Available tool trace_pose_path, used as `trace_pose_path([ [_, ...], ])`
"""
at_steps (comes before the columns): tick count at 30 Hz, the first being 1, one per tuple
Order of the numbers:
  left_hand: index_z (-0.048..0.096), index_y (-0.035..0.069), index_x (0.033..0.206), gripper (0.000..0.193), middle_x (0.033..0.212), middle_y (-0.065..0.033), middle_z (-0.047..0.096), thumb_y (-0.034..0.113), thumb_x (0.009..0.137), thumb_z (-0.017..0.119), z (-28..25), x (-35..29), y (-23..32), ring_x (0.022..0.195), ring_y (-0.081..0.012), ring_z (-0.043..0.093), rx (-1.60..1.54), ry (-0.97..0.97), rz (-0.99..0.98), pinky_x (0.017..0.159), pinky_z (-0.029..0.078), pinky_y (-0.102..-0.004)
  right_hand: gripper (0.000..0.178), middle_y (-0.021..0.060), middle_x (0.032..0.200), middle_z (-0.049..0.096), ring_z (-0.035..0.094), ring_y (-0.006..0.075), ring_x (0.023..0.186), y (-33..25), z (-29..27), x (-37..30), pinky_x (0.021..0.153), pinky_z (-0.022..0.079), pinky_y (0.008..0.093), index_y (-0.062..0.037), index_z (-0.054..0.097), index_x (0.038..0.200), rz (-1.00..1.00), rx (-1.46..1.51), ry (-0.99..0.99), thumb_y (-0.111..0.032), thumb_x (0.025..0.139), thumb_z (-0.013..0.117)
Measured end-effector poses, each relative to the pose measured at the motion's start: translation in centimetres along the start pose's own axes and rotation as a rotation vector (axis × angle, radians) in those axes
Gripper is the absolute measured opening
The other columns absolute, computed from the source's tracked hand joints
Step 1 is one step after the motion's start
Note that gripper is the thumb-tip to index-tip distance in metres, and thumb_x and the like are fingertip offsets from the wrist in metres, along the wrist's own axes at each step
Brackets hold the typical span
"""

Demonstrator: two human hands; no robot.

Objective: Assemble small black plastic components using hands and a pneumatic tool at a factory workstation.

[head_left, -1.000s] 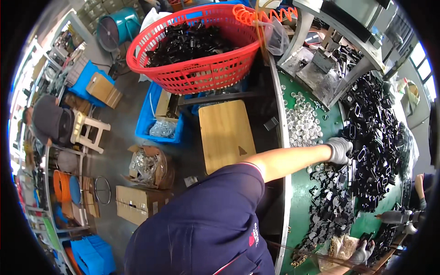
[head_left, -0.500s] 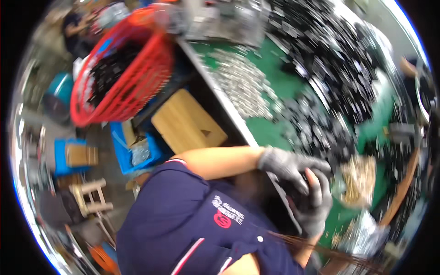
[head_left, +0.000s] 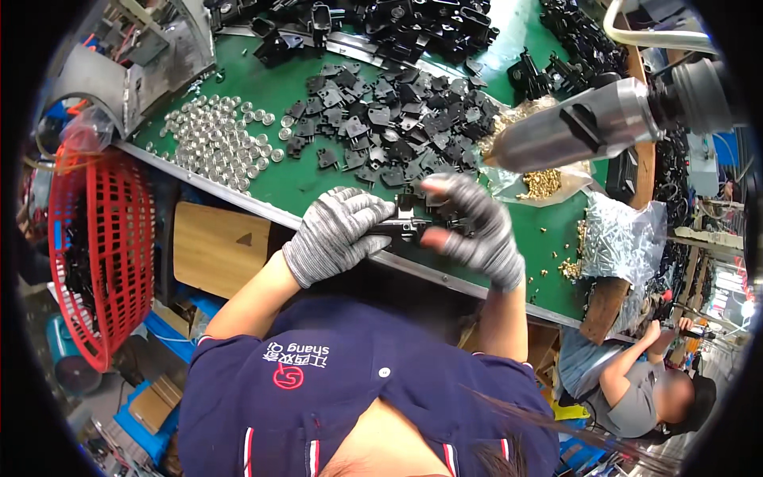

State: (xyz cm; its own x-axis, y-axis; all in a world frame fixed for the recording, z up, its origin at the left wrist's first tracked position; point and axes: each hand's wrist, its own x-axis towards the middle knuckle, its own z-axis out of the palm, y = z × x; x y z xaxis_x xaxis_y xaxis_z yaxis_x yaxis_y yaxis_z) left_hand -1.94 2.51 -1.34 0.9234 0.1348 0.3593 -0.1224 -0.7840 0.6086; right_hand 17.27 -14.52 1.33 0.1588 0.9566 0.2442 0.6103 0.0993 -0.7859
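Observation:
In a grey knit glove, my left hand (head_left: 338, 236) is closed on a black plastic housing (head_left: 407, 226) at the bench's front edge. My right hand (head_left: 481, 230), gloved with thumb and forefinger tips bare, is just right of it. Its fingers are apart, and I see nothing held in them. Beyond both hands lies a heap of small flat black plastic pieces (head_left: 389, 119). Round clear-and-silver caps (head_left: 218, 143) are spread to its left.
A metal-bodied power tool (head_left: 576, 127) hangs over the bench's right side, above small brass parts (head_left: 542, 183). Nearby sits a clear bag of screws (head_left: 624, 234). More black housings (head_left: 421, 28) pile up behind. A red basket (head_left: 119, 238) stands left; a co-worker (head_left: 636, 381) sits right.
My view has swung round and sharpened, so the bench now lies across in front of me. My hands, close together before, have parted; the right fingers have spread.

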Motion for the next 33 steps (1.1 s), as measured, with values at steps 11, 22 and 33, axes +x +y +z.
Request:
trace_pose_path([
  [11,0.067,0.003,0.116,0.042,0.112,-0.0145,0.068,0.02,0.08,0.08,-3.0,1.5,-1.4,0.103,-0.0356,0.065,-0.165,-0.012,-0.173,0.088,0.053,-0.0411,0.04,0.013,0.111,0.064,0.065,0.0332,0.09,1.8,3.0,7.9,0.081,0.053,0.0432,-0.0124,0.066,0.12,0.17,-0.749,0.027,-0.02,0.082,0.075],
  [22,0.067,0.011,0.116,0.039,0.132,-0.0112,0.06,0.006,0.078,0.071,-2.2,5.6,-2.8,0.108,-0.035,0.063,0.024,-0.039,-0.014,0.091,0.054,-0.041,0.015,0.0133,0.09,0.065,0.066,0.0324,0.081,1.8,0.9,7.0,0.07,0.053,0.0427,-0.0079,0.066,0.098,0.149,-0.41,0.171,-0.013,0.084,0.068],
  [33,0.067,0.013,0.116,0.046,0.125,-0.0087,0.063,0.005,0.071,0.068,-2.1,5.4,-4.3,0.105,-0.0338,0.062,0.146,-0.338,0.309,0.087,0.055,-0.0415,0.012,0.0122,0.086,0.066,0.065,0.0257,0.073,2.7,-2.4,0.7,0.07,0.052,0.0345,-0.0019,0.07,0.097,0.291,-0.413,0.224,-0.004,0.085,0.07],
])
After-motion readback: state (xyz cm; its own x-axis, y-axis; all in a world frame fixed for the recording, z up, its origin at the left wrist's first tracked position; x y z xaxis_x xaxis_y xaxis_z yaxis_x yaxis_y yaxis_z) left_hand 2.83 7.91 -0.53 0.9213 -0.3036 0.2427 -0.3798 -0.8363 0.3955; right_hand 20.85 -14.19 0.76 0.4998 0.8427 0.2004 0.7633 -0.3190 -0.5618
